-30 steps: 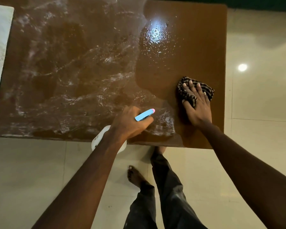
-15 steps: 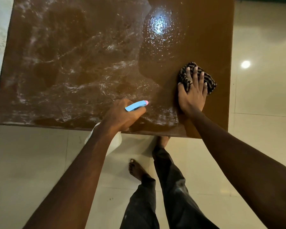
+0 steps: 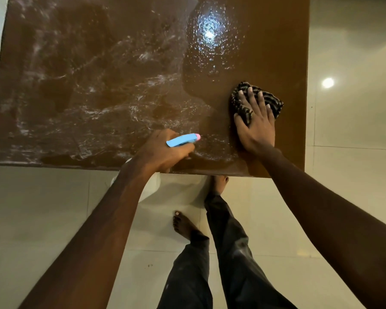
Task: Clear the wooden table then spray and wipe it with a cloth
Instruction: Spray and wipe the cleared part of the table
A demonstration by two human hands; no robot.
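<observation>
Two hands are at work and nothing else rests on the desk (image 3: 276,41), so the clearing step looks done and the job stands in the spray-and-wipe stage. From the left of the frame across to the centre, the wood is covered with white streaks and wet swirls, and a patch of fine droplets glints under a light reflection at upper centre. The strip at the right of the frame looks plain and dull, either dry or already wiped; I cannot tell which.

At lower centre the left hand (image 3: 165,152) has its grip wrapped around one spray bottle (image 3: 183,140), whose blue head with a pink tip points right along the near edge; its white body hangs below the desk edge behind the wrist. Just to the right, the right hand (image 3: 256,126) lies flat with fingers spread, pressing down on one dark striped cloth (image 3: 274,102), which is bunched under the fingers at centre right, touching the wood.

My judgement is that wiping is the step in hand. The next move calls for sweeping the cloth leftward through the wet streaks, with steady downward pressure and overlapping passes, while the bottle stays out of its path.

Count: one desk, one bottle, one cloth, two hands, and two bare feet on the tiled floor (image 3: 42,219) below.
</observation>
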